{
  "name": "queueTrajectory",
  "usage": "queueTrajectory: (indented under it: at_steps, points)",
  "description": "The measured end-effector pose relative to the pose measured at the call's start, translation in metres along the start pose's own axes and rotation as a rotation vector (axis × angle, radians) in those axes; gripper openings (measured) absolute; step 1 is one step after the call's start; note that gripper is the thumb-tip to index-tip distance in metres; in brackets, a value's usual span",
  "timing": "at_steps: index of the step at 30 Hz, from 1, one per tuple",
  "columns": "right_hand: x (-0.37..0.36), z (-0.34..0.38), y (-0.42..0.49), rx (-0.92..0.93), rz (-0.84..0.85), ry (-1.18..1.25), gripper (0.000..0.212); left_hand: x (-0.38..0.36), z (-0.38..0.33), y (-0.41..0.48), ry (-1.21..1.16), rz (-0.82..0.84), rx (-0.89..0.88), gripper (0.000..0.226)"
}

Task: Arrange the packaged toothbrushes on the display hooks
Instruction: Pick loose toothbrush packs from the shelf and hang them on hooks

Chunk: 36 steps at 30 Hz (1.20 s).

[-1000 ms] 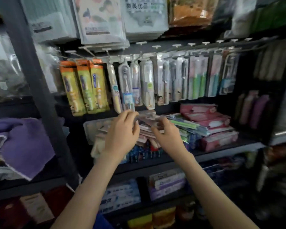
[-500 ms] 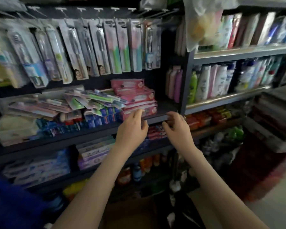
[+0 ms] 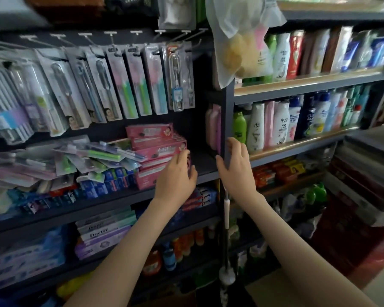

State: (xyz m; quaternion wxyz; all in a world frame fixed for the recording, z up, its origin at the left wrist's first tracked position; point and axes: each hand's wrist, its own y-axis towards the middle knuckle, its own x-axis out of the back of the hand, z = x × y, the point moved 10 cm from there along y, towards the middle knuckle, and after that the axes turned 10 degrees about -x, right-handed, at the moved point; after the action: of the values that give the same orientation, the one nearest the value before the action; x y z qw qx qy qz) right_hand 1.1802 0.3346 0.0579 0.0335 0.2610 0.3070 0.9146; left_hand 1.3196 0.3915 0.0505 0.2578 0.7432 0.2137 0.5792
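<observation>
Shop shelving (image 3: 225,120), dim, crowded with stock
Far-left packs blurred, cut off by frame edge
Hung toothbrushes (image 3: 129,83) on hooks (image 3: 111,35) across top; end hooks right look bare
Loose pile (image 3: 75,158) on shelf below, beside pink boxes (image 3: 157,149)
Probably light, stiff card with slick blister; pinch near hang hole
Left hand (image 3: 175,176) spread, empty, fingertips at boxes
Right hand (image 3: 235,165) loosely curled against upright, holding nothing
Hang holes too small to see
</observation>
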Motion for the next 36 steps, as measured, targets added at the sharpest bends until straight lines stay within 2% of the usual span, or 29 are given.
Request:
queueTrajectory:
  at_steps: [6, 11, 17, 22, 26, 32, 36]
  points:
    - [-0.013, 0.014, 0.090, 0.123, -0.181, -0.117, 0.065, -0.006, 0.034, 0.075, 0.082, -0.099, 0.022, 0.050]
    - [-0.043, 0.020, 0.149, 0.224, -0.293, -0.386, 0.060, -0.011, 0.060, 0.139, 0.144, -0.132, 0.027, 0.053]
    - [-0.083, 0.001, 0.175, 0.516, -0.358, -0.619, 0.064, -0.037, 0.093, 0.201, 0.190, -0.103, 0.123, 0.056]
    - [-0.091, -0.021, 0.195, 0.522, -0.439, -0.658, 0.067, -0.065, 0.119, 0.235, 0.271, -0.063, 0.157, 0.062]
    - [-0.097, -0.024, 0.196, 0.603, -0.528, -0.645, 0.057, -0.085, 0.133, 0.259, 0.300, -0.111, 0.164, 0.069]
    - [-0.101, -0.028, 0.198, 0.559, -0.594, -0.697, 0.050, -0.112, 0.155, 0.277, 0.306, -0.206, 0.184, 0.086]
    - [-0.098, -0.025, 0.196, 0.551, -0.621, -0.689, 0.051, -0.126, 0.164, 0.284, 0.254, -0.199, 0.196, 0.079]
